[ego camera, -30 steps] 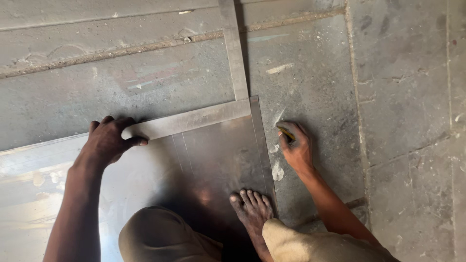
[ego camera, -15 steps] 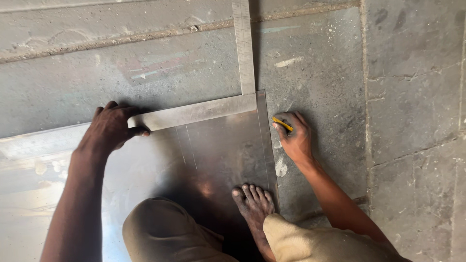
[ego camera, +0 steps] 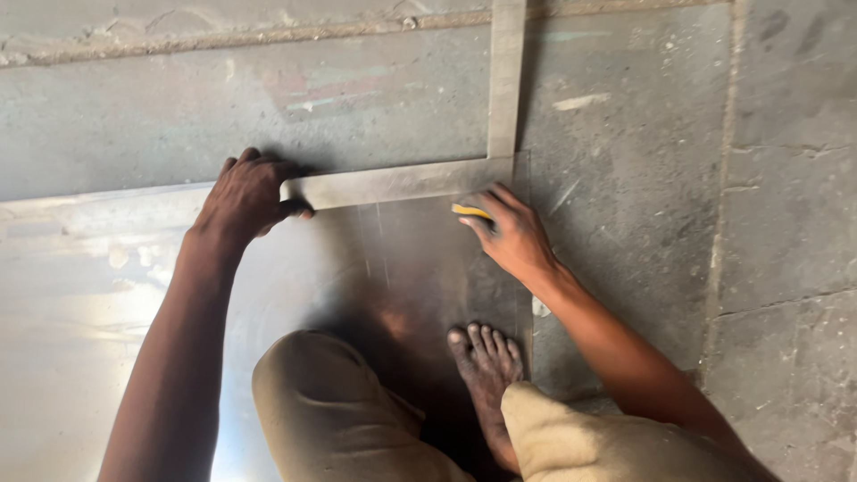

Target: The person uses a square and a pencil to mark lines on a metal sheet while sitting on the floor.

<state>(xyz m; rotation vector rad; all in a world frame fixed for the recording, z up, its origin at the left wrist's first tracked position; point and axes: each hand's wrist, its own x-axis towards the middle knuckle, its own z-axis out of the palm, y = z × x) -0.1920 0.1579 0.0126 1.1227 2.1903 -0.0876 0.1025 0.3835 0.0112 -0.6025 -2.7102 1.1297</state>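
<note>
Crouched on the floor [ego camera: 786,178], the person presses the left hand [ego camera: 245,192] flat on the steel square [ego camera: 402,181], grip clamped over its arm. At three o'clock, the right hand [ego camera: 513,234] pinches a yellow marker [ego camera: 470,211] against the metal sheet [ego camera: 89,295], a bare foot [ego camera: 486,366] at six o'clock.

The metal sheet [ego camera: 134,312] was smooth and glossy, mirroring light brightly toward its left edge and darker, with a warm reflection, near its right edge. The steel square [ego camera: 393,183] lying along the sheet's far edge looked dull grey, brushed and slightly scuffed. The floor [ego camera: 786,223] was rough, matt concrete with cracks and pale smears. The small marker [ego camera: 470,211] showed a yellow, plastic-looking surface. The trousers [ego camera: 330,402] were matt khaki cloth.
</note>
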